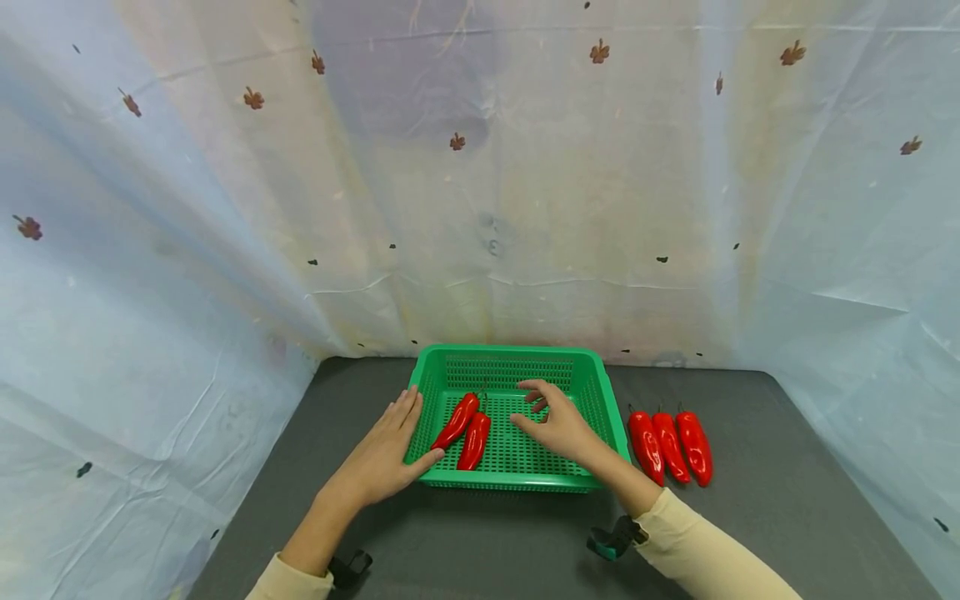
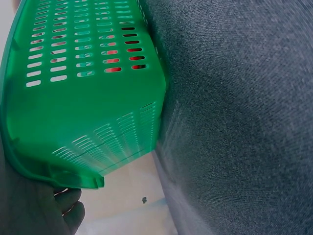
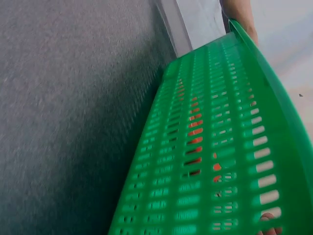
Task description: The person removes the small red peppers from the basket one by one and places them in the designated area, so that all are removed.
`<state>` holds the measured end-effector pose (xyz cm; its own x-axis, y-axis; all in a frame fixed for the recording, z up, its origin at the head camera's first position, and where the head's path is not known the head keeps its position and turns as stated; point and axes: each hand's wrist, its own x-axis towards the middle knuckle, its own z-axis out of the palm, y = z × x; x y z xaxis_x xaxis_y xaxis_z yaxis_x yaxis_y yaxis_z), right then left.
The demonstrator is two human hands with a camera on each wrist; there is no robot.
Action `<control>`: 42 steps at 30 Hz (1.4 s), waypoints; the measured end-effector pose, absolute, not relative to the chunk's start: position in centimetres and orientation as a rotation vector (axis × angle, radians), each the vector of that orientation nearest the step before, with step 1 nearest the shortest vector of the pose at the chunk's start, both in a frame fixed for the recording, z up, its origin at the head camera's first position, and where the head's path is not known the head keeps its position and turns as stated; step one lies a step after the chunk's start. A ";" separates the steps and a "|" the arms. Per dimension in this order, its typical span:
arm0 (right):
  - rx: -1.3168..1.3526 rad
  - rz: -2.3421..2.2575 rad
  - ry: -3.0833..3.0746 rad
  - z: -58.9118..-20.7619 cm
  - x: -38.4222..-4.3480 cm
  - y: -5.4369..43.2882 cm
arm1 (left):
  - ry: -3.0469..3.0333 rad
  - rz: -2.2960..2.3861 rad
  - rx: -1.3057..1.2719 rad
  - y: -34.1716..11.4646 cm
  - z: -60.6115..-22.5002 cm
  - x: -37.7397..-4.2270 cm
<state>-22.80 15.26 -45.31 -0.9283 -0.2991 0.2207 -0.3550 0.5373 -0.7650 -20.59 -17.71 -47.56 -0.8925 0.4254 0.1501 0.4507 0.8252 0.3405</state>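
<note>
A green plastic basket (image 1: 510, 481) with slotted walls sits on the dark table. Two red chili peppers (image 1: 456, 421) (image 1: 474, 442) lie in its left half. My left hand (image 1: 386, 446) rests along the left rim, fingers extended and thumb over the front corner; the left wrist view shows its fingers (image 2: 73, 210) by the basket's edge. Over the basket's right half is my right hand (image 1: 558, 423), thumb and fingers apart with nothing between them. Its fingertips (image 3: 270, 230) show at the bottom of the right wrist view, beyond the slotted wall.
Three more red chili peppers (image 1: 646, 446) (image 1: 671, 447) (image 1: 695, 448) lie side by side on the grey table (image 1: 780, 500), right of the basket. A pale sheet (image 1: 525, 208) with leaf prints hangs behind and at both sides.
</note>
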 end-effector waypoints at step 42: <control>0.497 1.330 -2.891 -45.2 -23.1 9.2 | -2.928 -0.552 -0.699 -17.8 -48.0 -20.9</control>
